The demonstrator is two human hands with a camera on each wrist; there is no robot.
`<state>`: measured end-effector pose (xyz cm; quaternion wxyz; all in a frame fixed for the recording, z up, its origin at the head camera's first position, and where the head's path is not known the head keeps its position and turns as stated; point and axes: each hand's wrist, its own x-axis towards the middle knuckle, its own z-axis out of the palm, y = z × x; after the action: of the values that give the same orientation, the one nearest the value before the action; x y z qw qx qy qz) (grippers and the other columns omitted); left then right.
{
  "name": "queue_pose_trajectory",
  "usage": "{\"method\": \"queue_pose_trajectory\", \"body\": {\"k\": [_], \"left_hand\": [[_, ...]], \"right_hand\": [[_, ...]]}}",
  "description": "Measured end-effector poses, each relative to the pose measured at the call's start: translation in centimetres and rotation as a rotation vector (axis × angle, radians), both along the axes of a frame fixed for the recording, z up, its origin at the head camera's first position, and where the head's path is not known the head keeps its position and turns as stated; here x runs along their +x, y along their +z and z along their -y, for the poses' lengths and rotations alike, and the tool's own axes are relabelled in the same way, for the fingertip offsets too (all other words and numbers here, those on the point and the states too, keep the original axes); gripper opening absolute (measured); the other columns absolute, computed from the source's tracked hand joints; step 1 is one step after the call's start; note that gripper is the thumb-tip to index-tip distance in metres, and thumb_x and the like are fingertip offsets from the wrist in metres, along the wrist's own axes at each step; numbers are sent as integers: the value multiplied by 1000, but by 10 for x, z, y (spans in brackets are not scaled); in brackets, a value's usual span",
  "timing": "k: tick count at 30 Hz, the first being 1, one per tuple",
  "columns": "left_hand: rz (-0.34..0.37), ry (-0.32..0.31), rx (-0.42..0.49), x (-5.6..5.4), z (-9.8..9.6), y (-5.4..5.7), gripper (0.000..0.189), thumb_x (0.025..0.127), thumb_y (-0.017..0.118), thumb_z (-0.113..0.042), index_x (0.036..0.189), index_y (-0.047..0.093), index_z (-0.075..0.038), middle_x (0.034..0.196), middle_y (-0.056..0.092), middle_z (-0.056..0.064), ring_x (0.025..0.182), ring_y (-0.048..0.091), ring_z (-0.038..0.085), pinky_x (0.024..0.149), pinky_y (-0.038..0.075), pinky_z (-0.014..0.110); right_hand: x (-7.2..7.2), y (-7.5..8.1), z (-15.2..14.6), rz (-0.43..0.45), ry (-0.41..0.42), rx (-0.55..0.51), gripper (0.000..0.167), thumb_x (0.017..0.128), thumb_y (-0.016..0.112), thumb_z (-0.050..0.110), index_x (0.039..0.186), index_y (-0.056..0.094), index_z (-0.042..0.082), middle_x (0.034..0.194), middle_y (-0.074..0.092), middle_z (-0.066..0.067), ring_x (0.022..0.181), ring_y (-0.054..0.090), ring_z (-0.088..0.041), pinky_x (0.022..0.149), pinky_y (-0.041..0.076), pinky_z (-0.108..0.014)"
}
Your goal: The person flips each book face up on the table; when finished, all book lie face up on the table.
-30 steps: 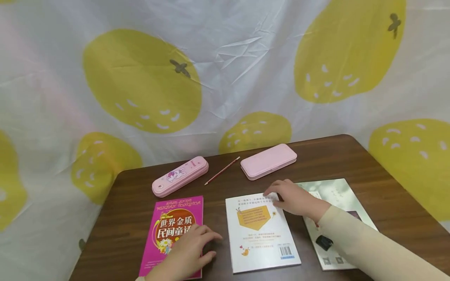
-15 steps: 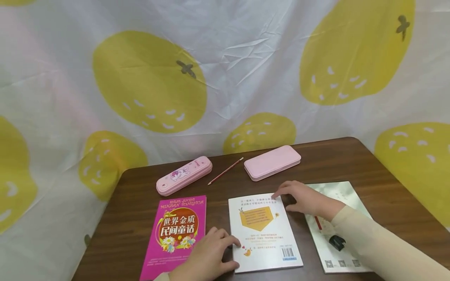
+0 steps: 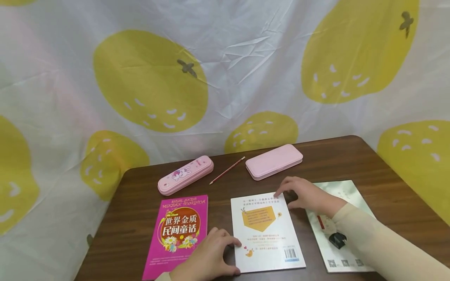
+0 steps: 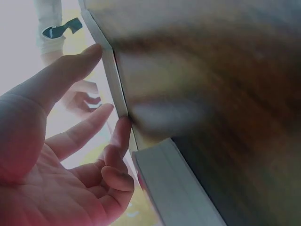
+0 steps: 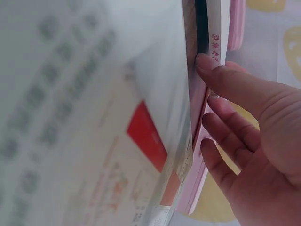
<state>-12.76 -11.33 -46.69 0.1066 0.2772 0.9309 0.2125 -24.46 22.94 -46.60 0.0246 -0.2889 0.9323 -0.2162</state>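
A white book [image 3: 263, 253] with an orange pentagon and a barcode lies flat on the table between my hands. My left hand [image 3: 211, 253] is at its lower left edge; in the left wrist view the thumb [image 4: 75, 68] and fingertips touch the side of the book, fingers loosely bent. At the upper right corner is my right hand [image 3: 304, 197], index fingertip at the top and thumb beside the right edge. The right wrist view shows that thumb [image 5: 230, 77] against the spine [image 5: 214, 42]. A magenta book [image 3: 175, 218] lies partly under my left forearm.
Beneath my right forearm is a pale green book [image 3: 344, 195], with a black sharpener-like object [image 3: 337, 240] overlapping it. Behind lie a rabbit-print pink pencil case [image 3: 186, 175], a red pencil [image 3: 227, 170] and a plain pink case [image 3: 274, 161]. A lemon-patterned cloth [image 3: 225, 78] hangs behind the table [image 3: 116, 218].
My left hand has moved right, from over the magenta book to the white book's left edge. My right hand has stayed at the upper right corner. The view has shifted slightly.
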Motion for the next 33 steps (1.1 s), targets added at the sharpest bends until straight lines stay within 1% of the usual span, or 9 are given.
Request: {"method": "queue_pose_trajectory", "body": {"k": [5, 10, 15, 19, 23, 25, 28, 31, 33], "left_hand": [[-30, -2, 7, 1, 1, -1, 51, 68, 95, -42, 111, 75, -23, 99, 60, -13, 95, 44, 3, 82, 45, 22], [-4, -7, -31, 2, 4, 0, 51, 69, 93, -43, 111, 72, -23, 99, 58, -15, 95, 45, 3, 84, 46, 23], [-4, -12, -80, 4, 5, -2, 58, 66, 95, -45, 112, 68, -24, 97, 55, -16, 93, 44, 3, 81, 46, 23], [-37, 6, -57, 7, 6, -5, 60, 65, 96, -45, 112, 66, -22, 100, 58, -13, 94, 45, 5, 82, 47, 24], [-58, 11, 41, 9, 13, -2, 50, 70, 93, -37, 110, 67, -19, 104, 65, -10, 96, 50, 5, 85, 49, 24], [-59, 19, 126, 10, 17, 1, 41, 73, 91, -30, 106, 69, -19, 103, 66, -7, 93, 52, 4, 81, 49, 24], [-71, 58, 271, 12, 22, 5, 29, 77, 87, -19, 100, 69, -19, 95, 65, -5, 81, 51, 3, 70, 45, 20], [-145, 118, 391, 12, 25, 8, 26, 79, 84, -9, 96, 69, -21, 85, 61, -5, 70, 50, 5, 63, 41, 16], [-239, 150, 444, 11, 26, 9, 28, 79, 82, -5, 95, 67, -23, 79, 59, -5, 65, 50, 7, 60, 40, 15]], "right_hand": [[-4, 0, -7, -54, 90, -26, 41, 80, 89, 15, 117, 76, 27, 121, 63, 4, 114, 59, -20, 98, 52, -47], [-9, 2, -13, -127, 204, -88, 39, 82, 86, 19, 120, 75, 21, 120, 63, 2, 111, 57, -17, 95, 52, -44], [-6, 6, -15, -70, 205, -147, 34, 88, 82, 23, 121, 73, 19, 124, 62, 1, 111, 60, -18, 95, 54, -41], [-4, 10, -13, -10, 180, -210, 27, 94, 75, 28, 120, 73, 20, 124, 61, 0, 111, 62, -20, 95, 54, -43], [-3, 14, -12, 1, 159, -292, 20, 95, 74, 27, 115, 73, 22, 126, 63, -1, 112, 60, -17, 92, 53, -37], [-2, 16, -11, 1, 148, -342, 18, 95, 75, 23, 112, 73, 22, 124, 65, 1, 109, 60, -17, 87, 51, -33], [-3, 17, -12, -19, 123, -396, 17, 96, 74, 20, 112, 71, 22, 116, 68, 6, 96, 62, -13, 80, 50, -29], [-3, 18, -13, -39, 106, -425, 16, 98, 69, 14, 114, 69, 21, 111, 68, 8, 91, 60, -8, 81, 51, -26], [-2, 20, -13, -54, 97, -437, 18, 100, 66, 9, 115, 69, 19, 110, 68, 7, 90, 60, -6, 82, 51, -25]]}}
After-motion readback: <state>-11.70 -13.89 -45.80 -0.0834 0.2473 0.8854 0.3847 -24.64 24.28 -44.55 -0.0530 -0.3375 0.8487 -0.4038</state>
